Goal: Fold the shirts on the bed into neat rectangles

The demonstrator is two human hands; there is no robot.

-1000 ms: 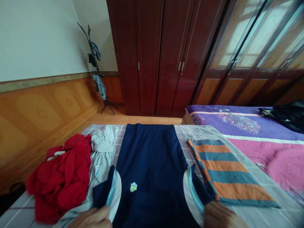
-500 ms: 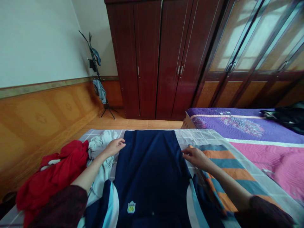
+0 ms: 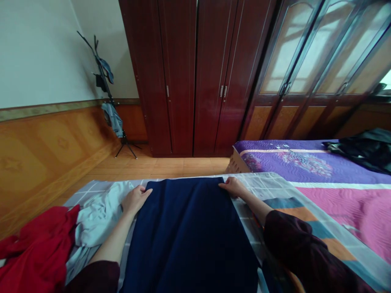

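Note:
A navy blue shirt (image 3: 189,236) lies spread on the checked bedsheet (image 3: 265,183), its straight far edge near the bed's far side. My left hand (image 3: 137,199) is closed at the shirt's far left corner, thumb and fingers pinching the cloth. At the far right corner, my right hand (image 3: 234,187) pinches the fabric the same way. Left of my left arm is a crumpled pale blue garment (image 3: 99,213), with a red garment (image 3: 39,248) beyond it. A striped teal and orange cloth (image 3: 317,228) lies beside my right arm, which partly covers it.
Behind the bed stand a dark red wardrobe (image 3: 177,81) and a coat rack (image 3: 108,93) with things hung on it. To the right is another bed with a purple and pink cover (image 3: 287,158), and a dark bundle (image 3: 366,148) on it.
Both hands have moved to the shirt's far corners and closed on them; before, they hovered at its sides with loose fingers. The view has shifted, and the shirt's badge is out of sight.

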